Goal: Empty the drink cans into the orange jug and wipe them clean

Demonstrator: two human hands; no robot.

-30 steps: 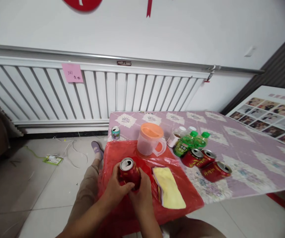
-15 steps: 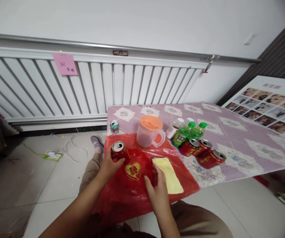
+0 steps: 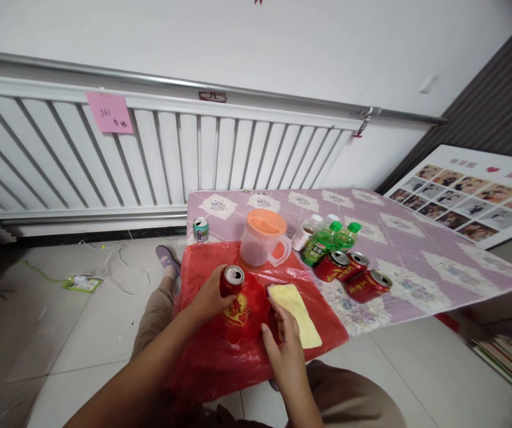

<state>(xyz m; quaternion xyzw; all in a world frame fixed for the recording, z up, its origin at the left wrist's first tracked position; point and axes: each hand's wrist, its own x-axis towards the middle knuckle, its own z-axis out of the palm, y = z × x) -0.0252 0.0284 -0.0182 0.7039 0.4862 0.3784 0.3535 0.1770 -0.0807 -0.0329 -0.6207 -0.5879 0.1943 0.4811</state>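
Observation:
My left hand is wrapped around a red drink can, opened at the top and held upright at the left part of a red scalloped plate with a gold heart design. Whether the can touches the plate I cannot tell. At the plate's right rim, my right hand is curled, thumb on the plate side and fingers along the outer side. A folded yellow cloth lies beside those fingers. Behind the plate stands a clear pitcher with an orange lid.
Three red cans stand to the right, near green-capped bottles and white-capped bottles. A small teal can is at the table's left edge. Red plastic sheeting covers the near tablecloth. A radiator lines the wall.
My left hand has carried the red can rightward and slightly toward me, from the plate's left edge to over the plate. My right hand stays at the right rim. The camera view has shifted slightly.

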